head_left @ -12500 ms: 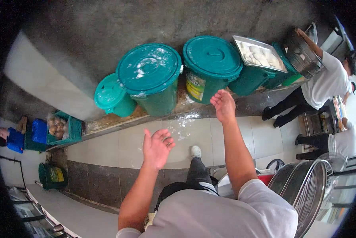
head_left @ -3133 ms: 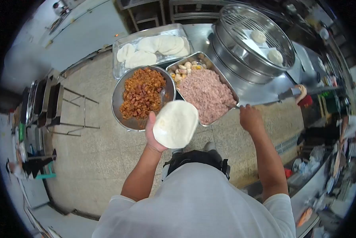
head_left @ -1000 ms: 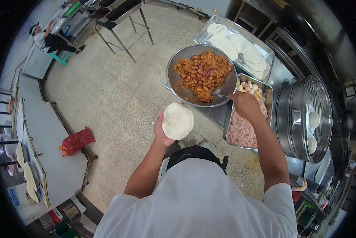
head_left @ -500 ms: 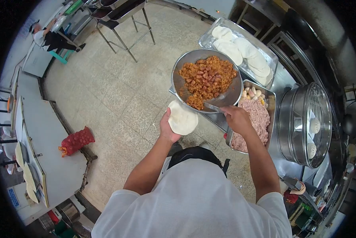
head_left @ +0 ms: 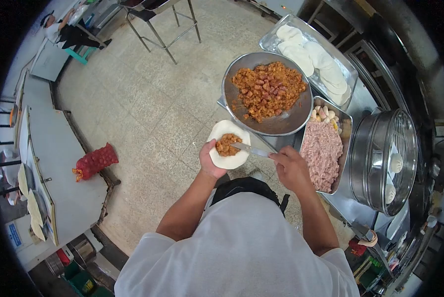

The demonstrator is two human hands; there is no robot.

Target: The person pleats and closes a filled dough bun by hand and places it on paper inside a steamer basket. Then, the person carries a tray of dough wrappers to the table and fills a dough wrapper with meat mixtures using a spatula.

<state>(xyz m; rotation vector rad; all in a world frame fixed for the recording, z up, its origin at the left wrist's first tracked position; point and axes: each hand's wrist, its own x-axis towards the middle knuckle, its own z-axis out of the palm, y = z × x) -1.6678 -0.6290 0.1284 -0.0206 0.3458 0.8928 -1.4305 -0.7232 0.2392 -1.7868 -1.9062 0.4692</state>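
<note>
On my left hand (head_left: pixel 211 161) lies a round white dough wrapper (head_left: pixel 235 161), its thumb at the wrapper's left edge. A mound of reddish-brown filling (head_left: pixel 226 144) sits in the middle of the wrapper. My right hand (head_left: pixel 289 167) is closed on the handle of a flat metal spatula (head_left: pixel 256 150), whose tip touches the filling. Just beyond is a metal bowl (head_left: pixel 286 127) of chunky reddish-brown filling (head_left: pixel 269 89). To its right, a tray (head_left: pixel 347 148) holds pink minced meat (head_left: pixel 322 153) and pale pieces that look like garlic.
A metal tray (head_left: pixel 270 42) with several dough wrappers (head_left: pixel 326 64) lies beyond the bowl. Steamer baskets (head_left: pixel 375 158) with buns stand at right. A red net sack (head_left: pixel 96 161) rests on the left counter (head_left: pixel 48 133). A person (head_left: pixel 66 32) sits at the far upper left.
The spatula has moved left from the bowl to the wrapper, which now carries a mound of filling. The bowl and trays appear shifted slightly right in view.
</note>
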